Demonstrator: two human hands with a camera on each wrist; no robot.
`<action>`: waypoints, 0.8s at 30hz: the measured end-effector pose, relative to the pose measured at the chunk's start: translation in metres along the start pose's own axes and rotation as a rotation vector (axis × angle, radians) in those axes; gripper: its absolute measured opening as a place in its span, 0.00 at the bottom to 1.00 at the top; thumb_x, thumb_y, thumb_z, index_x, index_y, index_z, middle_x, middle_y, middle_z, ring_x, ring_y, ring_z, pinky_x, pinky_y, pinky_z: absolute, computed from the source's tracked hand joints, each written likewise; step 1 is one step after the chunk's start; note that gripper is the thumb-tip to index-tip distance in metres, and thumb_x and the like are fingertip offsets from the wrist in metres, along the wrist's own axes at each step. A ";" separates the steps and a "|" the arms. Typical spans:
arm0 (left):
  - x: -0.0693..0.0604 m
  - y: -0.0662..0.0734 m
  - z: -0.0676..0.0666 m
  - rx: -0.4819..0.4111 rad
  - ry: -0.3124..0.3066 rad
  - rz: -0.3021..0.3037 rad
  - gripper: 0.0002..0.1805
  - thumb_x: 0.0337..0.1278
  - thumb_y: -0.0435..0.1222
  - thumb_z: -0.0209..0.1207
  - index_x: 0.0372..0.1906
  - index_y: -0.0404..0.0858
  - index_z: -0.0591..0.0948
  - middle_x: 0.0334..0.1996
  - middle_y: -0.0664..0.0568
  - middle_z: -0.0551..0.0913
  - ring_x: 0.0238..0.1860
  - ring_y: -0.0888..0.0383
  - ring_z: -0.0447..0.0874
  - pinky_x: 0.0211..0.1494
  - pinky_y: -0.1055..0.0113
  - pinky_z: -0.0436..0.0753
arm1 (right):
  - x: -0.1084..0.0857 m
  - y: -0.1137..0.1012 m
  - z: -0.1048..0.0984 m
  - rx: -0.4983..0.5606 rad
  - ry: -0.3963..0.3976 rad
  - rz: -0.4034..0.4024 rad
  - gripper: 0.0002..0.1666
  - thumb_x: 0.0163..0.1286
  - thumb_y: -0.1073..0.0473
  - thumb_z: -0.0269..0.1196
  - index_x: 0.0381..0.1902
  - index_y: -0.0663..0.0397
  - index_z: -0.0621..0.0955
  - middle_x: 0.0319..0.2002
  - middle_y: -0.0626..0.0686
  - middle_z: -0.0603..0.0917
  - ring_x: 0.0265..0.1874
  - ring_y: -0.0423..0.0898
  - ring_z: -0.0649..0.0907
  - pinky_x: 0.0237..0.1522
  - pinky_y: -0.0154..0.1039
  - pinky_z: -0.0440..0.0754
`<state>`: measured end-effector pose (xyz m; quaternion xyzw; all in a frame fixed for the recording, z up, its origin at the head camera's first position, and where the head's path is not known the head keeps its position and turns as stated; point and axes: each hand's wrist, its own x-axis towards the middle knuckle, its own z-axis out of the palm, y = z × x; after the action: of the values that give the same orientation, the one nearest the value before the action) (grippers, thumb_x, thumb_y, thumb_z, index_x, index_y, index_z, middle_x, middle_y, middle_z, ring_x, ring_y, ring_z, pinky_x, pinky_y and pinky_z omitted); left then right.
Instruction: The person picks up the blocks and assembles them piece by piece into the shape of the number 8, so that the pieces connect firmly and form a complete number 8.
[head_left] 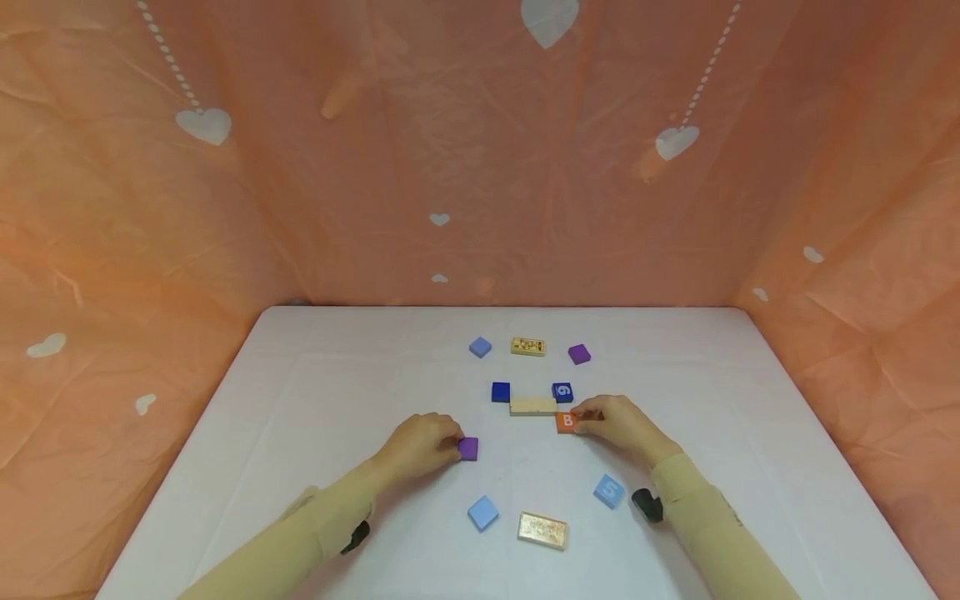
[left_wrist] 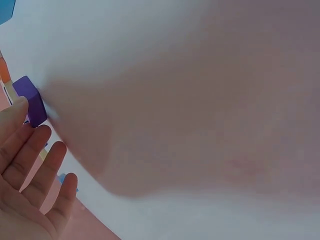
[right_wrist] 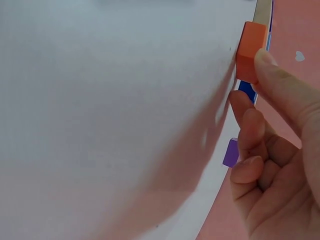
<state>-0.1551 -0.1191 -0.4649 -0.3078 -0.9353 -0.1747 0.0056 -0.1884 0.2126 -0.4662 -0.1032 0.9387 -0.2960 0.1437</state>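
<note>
Head view: left hand left of centre, right hand right of centre. Left thumb and a finger pinch purple block by its left side; other left fingers spread loose in the left wrist view. Right thumb lies on orange block, a finger apparently opposite but partly hidden; so a pinch by its right side, remaining fingers loosely bent. Narrow gap both hands, just block width.

Why side grips: probably keeps each inner edge free and the B on the orange one uncovered. Thumb-and-finger hold likely since blocks are small and light.

Orange block sits at lower right end of tan bar, near the middle of the frame; touching or not, can't tell. Purple block is well apart from the bar, to its lower left. Blue block and 6 block sit at the bar's upper corners, looks like deliberate pairing.

Top row: pale block, gold tile, violet block. Bottom centre: sky block, gold bar, 5 block. Both rows spaced out, maybe leaving fingers room around each.
</note>
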 end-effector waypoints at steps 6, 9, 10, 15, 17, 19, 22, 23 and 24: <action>0.017 0.003 0.003 -0.012 -0.037 -0.052 0.09 0.48 0.39 0.65 0.36 0.42 0.84 0.34 0.54 0.86 0.39 0.57 0.82 0.43 0.60 0.78 | 0.000 0.000 0.000 0.006 -0.001 0.003 0.17 0.59 0.52 0.65 0.47 0.46 0.83 0.41 0.47 0.83 0.38 0.42 0.76 0.49 0.43 0.78; 0.024 0.005 0.004 -0.022 -0.051 -0.065 0.09 0.48 0.39 0.65 0.36 0.41 0.84 0.35 0.53 0.86 0.40 0.56 0.82 0.44 0.59 0.77 | 0.000 0.000 0.000 0.001 0.000 -0.002 0.17 0.59 0.52 0.65 0.47 0.46 0.83 0.41 0.47 0.84 0.38 0.43 0.76 0.49 0.44 0.78; 0.026 0.006 0.005 -0.025 -0.053 -0.068 0.09 0.48 0.40 0.65 0.36 0.41 0.84 0.36 0.53 0.86 0.40 0.55 0.82 0.45 0.59 0.78 | 0.000 0.000 0.000 -0.001 -0.001 -0.005 0.17 0.59 0.52 0.65 0.47 0.47 0.83 0.42 0.47 0.84 0.38 0.42 0.76 0.50 0.44 0.78; 0.037 0.010 0.008 -0.037 -0.050 -0.069 0.10 0.49 0.40 0.65 0.37 0.41 0.84 0.36 0.53 0.86 0.41 0.55 0.82 0.46 0.58 0.78 | 0.000 0.001 0.000 0.006 0.002 -0.009 0.17 0.59 0.52 0.65 0.47 0.48 0.83 0.44 0.49 0.84 0.39 0.43 0.77 0.50 0.45 0.78; 0.041 0.011 0.010 -0.041 -0.047 -0.071 0.10 0.49 0.40 0.65 0.37 0.41 0.84 0.36 0.53 0.86 0.41 0.55 0.82 0.46 0.58 0.78 | 0.000 0.001 0.000 0.013 0.002 -0.005 0.17 0.59 0.53 0.65 0.47 0.47 0.83 0.44 0.49 0.84 0.40 0.43 0.77 0.51 0.45 0.78; 0.044 0.013 0.011 -0.036 -0.042 -0.070 0.10 0.49 0.40 0.65 0.37 0.41 0.84 0.36 0.53 0.86 0.41 0.55 0.82 0.46 0.58 0.78 | 0.000 0.002 0.001 0.017 0.000 -0.003 0.17 0.59 0.52 0.65 0.47 0.47 0.83 0.44 0.49 0.84 0.40 0.43 0.77 0.50 0.44 0.78; 0.048 0.015 0.013 -0.045 -0.034 -0.074 0.10 0.49 0.40 0.65 0.38 0.41 0.84 0.37 0.53 0.86 0.41 0.55 0.83 0.46 0.58 0.78 | 0.000 0.002 0.001 0.024 -0.002 0.006 0.17 0.59 0.51 0.65 0.47 0.46 0.83 0.44 0.48 0.84 0.39 0.42 0.76 0.50 0.44 0.78; 0.049 0.015 0.014 -0.048 -0.032 -0.076 0.10 0.49 0.40 0.65 0.38 0.41 0.84 0.36 0.52 0.86 0.41 0.55 0.83 0.46 0.58 0.78 | 0.000 0.002 0.001 0.026 -0.004 0.008 0.17 0.59 0.51 0.65 0.47 0.46 0.83 0.44 0.48 0.84 0.39 0.42 0.76 0.50 0.44 0.78; 0.051 0.016 0.014 -0.053 -0.029 -0.078 0.10 0.49 0.39 0.65 0.38 0.40 0.85 0.36 0.52 0.86 0.40 0.55 0.82 0.46 0.58 0.78 | 0.000 0.002 0.002 0.026 -0.005 0.009 0.18 0.59 0.51 0.65 0.47 0.46 0.83 0.44 0.48 0.84 0.39 0.42 0.76 0.50 0.44 0.78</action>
<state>-0.1855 -0.0733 -0.4672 -0.2738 -0.9416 -0.1948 -0.0228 -0.1879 0.2134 -0.4685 -0.0976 0.9348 -0.3073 0.1490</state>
